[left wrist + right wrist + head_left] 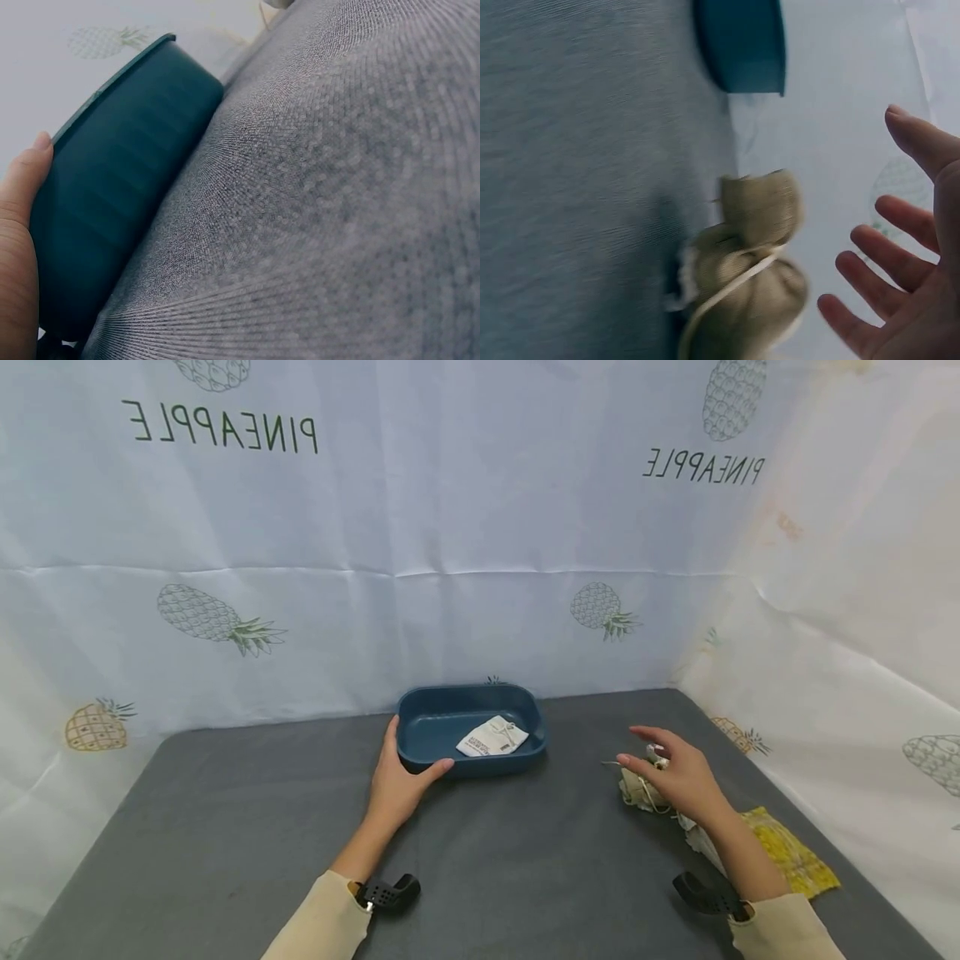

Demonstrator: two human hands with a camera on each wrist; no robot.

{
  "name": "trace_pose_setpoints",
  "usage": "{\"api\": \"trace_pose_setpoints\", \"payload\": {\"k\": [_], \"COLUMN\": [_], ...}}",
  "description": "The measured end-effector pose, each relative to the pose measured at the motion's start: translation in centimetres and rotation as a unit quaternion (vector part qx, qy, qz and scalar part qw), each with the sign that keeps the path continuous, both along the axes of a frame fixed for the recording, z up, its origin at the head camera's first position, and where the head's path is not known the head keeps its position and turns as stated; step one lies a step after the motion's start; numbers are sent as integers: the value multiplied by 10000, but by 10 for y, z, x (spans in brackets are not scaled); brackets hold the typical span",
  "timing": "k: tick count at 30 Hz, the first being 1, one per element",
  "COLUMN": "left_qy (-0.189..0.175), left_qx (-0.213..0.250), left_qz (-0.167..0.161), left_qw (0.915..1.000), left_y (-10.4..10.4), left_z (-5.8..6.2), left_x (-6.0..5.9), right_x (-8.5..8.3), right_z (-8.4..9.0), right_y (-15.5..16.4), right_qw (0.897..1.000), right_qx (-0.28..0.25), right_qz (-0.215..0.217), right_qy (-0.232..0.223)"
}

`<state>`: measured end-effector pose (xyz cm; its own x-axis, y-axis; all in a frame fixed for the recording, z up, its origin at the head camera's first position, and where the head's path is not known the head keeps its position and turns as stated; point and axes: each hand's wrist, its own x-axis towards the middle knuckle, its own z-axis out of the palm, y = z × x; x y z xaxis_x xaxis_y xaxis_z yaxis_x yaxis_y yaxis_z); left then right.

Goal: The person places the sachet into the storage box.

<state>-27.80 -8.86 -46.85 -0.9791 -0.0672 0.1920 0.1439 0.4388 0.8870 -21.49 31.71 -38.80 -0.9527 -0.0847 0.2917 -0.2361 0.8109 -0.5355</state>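
Head view shows the left hand point(395, 785) holding the near left corner of a blue tray point(427, 706) on the grey table point(225, 827), thumb along its front wall. A white packet point(491, 736) lies inside. Right hand point(675, 774), fingers spread and relaxed, hovers over a tied burlap pouch point(750, 292).

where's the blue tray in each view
Head: blue tray at centre on the grey table, left hand gripping its near left corner.
Left wrist: left side, thumb against its wall.
Right wrist: top centre, only a corner.
Shared landmark: the grey table.
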Motion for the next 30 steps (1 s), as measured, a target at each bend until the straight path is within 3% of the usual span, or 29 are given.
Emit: {"api": "trace_pose_setpoints", "payload": {"k": [3, 9, 15, 25, 30], "left_qy": [-12, -41, -71, -47, -44], "left_qx": [-17, -27, 30, 12, -12], "left_qz": [23, 26, 49, 43, 16], "left_qw": [10000, 10000, 10000, 10000, 10000], "left_y": [-1, 1, 2, -1, 0], "left_z": [0, -1, 1, 2, 1], "left_x": [0, 1, 0, 0, -1], "right_x": [2, -3, -10, -18, -19], "right_z": [-14, -40, -44, -57, -67], "right_y": [5, 8, 1, -23, -21], "right_qw": [10000, 9973, 9976, 9976, 9988], "right_qx": [-45, 249, 223, 107, -79], "right_qz": [-35, -218, -539, -44, -358], "right_qy": [78, 650, 384, 685, 319]}}
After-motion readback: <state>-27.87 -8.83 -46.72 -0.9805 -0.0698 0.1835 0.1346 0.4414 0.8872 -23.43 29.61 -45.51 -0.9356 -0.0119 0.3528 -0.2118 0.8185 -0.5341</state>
